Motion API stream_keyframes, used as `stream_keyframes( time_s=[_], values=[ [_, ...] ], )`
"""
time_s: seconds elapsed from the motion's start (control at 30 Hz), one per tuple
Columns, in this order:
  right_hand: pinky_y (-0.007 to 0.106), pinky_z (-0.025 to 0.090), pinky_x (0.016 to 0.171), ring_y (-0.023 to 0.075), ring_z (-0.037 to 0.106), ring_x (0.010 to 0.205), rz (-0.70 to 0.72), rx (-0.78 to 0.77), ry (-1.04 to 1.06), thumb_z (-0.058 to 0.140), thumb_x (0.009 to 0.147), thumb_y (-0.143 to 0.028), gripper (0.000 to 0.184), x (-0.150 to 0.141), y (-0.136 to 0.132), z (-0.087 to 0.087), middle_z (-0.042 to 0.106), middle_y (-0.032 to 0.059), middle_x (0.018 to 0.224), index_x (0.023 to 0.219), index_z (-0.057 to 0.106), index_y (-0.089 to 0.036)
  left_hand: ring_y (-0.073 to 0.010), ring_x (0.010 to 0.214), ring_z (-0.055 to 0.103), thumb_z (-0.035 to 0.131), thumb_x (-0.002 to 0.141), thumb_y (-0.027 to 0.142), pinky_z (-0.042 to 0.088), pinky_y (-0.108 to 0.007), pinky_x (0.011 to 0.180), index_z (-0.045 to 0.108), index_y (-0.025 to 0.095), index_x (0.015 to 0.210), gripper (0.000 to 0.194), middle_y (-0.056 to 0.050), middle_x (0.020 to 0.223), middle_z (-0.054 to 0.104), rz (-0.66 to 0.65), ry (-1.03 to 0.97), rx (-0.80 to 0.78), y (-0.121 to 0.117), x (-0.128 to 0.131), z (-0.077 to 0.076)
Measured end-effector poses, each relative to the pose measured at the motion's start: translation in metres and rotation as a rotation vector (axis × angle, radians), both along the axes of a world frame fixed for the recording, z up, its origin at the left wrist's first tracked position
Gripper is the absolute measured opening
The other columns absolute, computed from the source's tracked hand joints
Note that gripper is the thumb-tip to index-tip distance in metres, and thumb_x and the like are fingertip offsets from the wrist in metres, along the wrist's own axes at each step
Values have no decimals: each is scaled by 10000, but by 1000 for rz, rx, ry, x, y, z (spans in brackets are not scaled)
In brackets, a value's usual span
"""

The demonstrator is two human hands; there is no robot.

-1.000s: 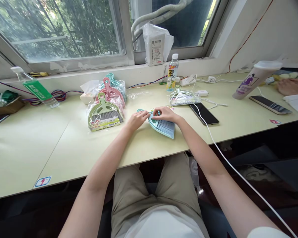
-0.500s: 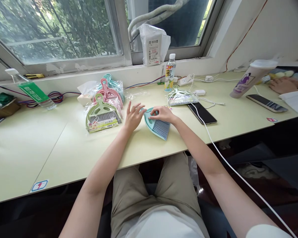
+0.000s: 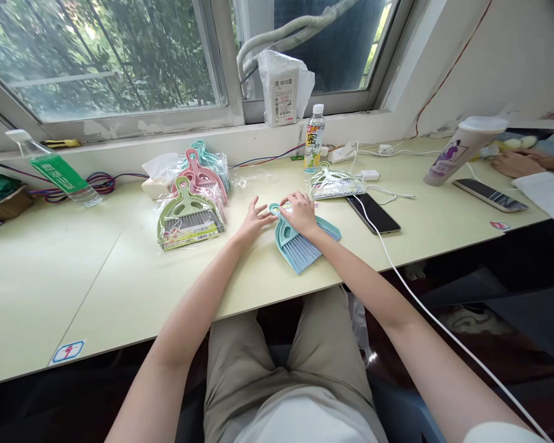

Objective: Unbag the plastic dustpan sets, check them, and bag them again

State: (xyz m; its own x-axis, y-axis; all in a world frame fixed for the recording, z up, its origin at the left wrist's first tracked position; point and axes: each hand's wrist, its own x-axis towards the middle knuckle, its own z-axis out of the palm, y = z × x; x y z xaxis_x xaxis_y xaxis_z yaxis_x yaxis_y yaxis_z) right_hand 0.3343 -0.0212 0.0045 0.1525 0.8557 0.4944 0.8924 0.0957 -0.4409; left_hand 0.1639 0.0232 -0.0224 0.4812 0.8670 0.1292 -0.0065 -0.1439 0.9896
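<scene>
A light-blue hand brush [image 3: 300,251] with grey-blue bristles lies on the table in front of me. The edge of a matching light-blue dustpan [image 3: 330,228] shows to its right, partly covered by my forearm. My right hand [image 3: 300,212] is over the handle end, its fingers bent and closed at the brush handle. Close by on the left, my left hand [image 3: 255,219] has its fingers spread, the tips at the handle's looped end; whether they touch it I cannot tell.
Left stand wrapped green [image 3: 187,215] and pink [image 3: 200,172] dustpan sets. At right are another wrapped set [image 3: 335,183], a black phone [image 3: 376,214], a white cable [image 3: 410,286], a drink bottle [image 3: 314,140] and a tall cup [image 3: 461,151]. Another person's hand [image 3: 519,161] rests far right.
The brush has turned, and the dustpan's edge now shows out to the right. My right hand has shifted toward the handle end; my left hand has lowered slightly.
</scene>
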Motion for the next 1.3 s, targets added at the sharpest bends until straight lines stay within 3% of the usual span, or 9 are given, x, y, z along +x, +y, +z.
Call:
stream_keyframes(
  time_s=[0.23, 0.37, 0.47, 0.57, 0.67, 0.77, 0.93, 1.1, 1.3],
  values=[
    [328, 473, 830, 219, 665, 949, 175, -322, 222, 633, 878, -381, 286, 22, 8, 4, 737, 40, 973, 1121, 670, -235, -253, 1267, 570, 710, 782, 316, 496, -428, 1009, 78, 357, 1529, 979, -190, 1549, 342, -62, -55, 114, -2, 3, 6],
    [297, 487, 767, 200, 686, 880, 157, -222, 373, 682, 838, -383, 306, 23, 3, 14, 750, 20, 900, 1112, 691, -246, -242, 1261, 574, 653, 840, 332, 514, -410, 980, 115, 342, 1533, 877, -168, 1528, 390, -30, -79, 93, -6, 5, 14],
    [315, 497, 789, 205, 686, 879, 50, -66, 441, 675, 845, -370, 304, 19, -1, 20, 749, 28, 883, 1120, 688, -240, -237, 1158, 635, 583, 887, 370, 541, -402, 927, 346, 296, 1474, 638, -138, 1377, 567, -194, 18, 3, -20, 7, 21],
    [319, 523, 792, 203, 686, 868, 170, -63, 547, 655, 848, -354, 306, 28, -1, 25, 744, 58, 897, 1109, 681, -197, -222, 1059, 668, 614, 850, 338, 566, -355, 853, 497, 294, 1373, 537, -76, 1212, 669, -332, 122, -12, -33, 12, 23],
    [310, 541, 821, 188, 674, 961, 322, -79, 739, 536, 914, -381, 327, 48, 5, 28, 720, 97, 1062, 1138, 645, -169, -210, 990, 685, 627, 815, 303, 577, -334, 800, 527, 289, 1325, 519, -41, 1161, 680, -209, 72, -44, -30, 13, 21],
    [341, 536, 884, 189, 632, 1085, 280, -52, 775, 398, 970, -360, 354, 65, 13, 23, 669, 102, 1206, 1188, 612, -182, -234, 952, 697, 663, 785, 314, 575, -376, 844, 586, 216, 1220, 452, -64, 1061, 700, 43, -94, -127, -11, 2, 20],
    [527, 288, 1150, 307, 403, 1376, 172, -200, 247, 511, 940, -354, 423, 52, 18, -2, 510, 155, 1424, 1304, 583, -150, -215, 964, 685, 728, 752, 288, 580, -336, 847, 624, 192, 1080, 357, -77, 1013, 694, 289, -367, -197, 23, -31, 21],
    [692, 9, 1139, 334, 116, 1500, 230, -497, -69, 463, 974, -475, 554, 29, 11, -15, 191, 139, 1606, 1460, 428, -211, -119, 852, 666, 746, 701, 163, 568, -213, 722, 590, 247, 1105, 441, -23, 1036, 664, 399, -414, -174, 25, -42, 20],
    [526, 298, 1134, 286, 424, 1358, 299, -365, -51, 555, 915, -293, 374, 35, 14, -12, 501, 97, 1445, 1279, 614, -229, -114, 804, 662, 738, 687, 144, 580, -253, 741, 564, 239, 1093, 452, -16, 1004, 649, 438, -358, -209, 22, -35, 19]
  ],
)
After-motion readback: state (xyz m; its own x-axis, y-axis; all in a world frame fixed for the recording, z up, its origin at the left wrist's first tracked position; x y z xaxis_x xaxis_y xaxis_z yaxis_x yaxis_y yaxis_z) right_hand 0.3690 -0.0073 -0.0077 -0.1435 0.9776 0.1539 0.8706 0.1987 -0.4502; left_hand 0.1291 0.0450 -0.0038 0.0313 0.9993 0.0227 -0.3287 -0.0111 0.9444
